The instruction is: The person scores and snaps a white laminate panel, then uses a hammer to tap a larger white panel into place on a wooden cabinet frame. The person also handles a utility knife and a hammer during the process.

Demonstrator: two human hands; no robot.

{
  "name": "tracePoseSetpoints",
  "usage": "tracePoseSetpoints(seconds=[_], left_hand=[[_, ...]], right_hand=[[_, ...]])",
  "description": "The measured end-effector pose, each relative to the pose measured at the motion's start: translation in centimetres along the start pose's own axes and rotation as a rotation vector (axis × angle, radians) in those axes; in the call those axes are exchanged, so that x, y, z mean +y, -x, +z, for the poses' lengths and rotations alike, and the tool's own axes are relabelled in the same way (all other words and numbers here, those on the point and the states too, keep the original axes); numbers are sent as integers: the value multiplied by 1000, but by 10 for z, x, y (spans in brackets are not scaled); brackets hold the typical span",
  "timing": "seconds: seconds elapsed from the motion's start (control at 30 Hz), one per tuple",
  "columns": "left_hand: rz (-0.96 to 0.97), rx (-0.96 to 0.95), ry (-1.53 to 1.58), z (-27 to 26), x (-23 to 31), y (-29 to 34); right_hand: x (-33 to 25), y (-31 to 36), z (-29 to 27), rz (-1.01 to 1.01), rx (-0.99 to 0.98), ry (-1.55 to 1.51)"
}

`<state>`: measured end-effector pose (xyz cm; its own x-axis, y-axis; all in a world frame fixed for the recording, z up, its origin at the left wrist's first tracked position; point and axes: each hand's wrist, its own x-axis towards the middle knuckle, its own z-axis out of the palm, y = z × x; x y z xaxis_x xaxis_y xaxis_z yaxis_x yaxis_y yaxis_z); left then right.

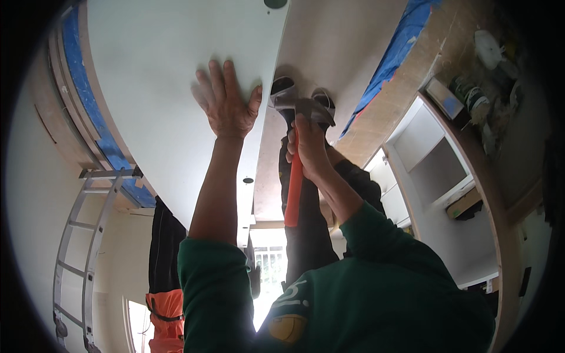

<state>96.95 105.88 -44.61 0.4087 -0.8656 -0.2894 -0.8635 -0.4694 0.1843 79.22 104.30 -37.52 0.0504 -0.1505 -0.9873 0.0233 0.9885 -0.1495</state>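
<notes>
A large white panel with dark round holes along its right-hand edge fills the upper middle. My left hand lies flat on it near that edge, fingers spread and nothing in the grasp. Just right of the panel, my right hand is closed round a hammer, gripping it high, close under the head. Its orange handle hangs down toward me, and the dark metal head sticks out above my fist. The hammer appears apart from the panel.
My shoes stand beside the panel edge. Blue sheeting covers strips of board on both sides. At left are an aluminium ladder and black-and-orange fabric. A white open cabinet stands right, below cluttered items. A bright window shows low centre.
</notes>
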Motion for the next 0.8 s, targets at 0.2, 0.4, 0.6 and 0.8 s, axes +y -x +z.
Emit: tracePoseSetpoints(seconds=[0.2, 0.4, 0.6, 0.8], left_hand=[[33, -3, -9, 12, -8, 24], [68, 68, -27, 14, -10, 25], [101, 155, 25, 6, -3, 21], [92, 121, 48, 6, -3, 23]], right_hand=[[39, 4, 7, -27, -32, -68], [98, 19, 1, -26, 21, -72], [171, 28, -10, 88, 68, -100], [219, 53, -9, 189, 107, -141]])
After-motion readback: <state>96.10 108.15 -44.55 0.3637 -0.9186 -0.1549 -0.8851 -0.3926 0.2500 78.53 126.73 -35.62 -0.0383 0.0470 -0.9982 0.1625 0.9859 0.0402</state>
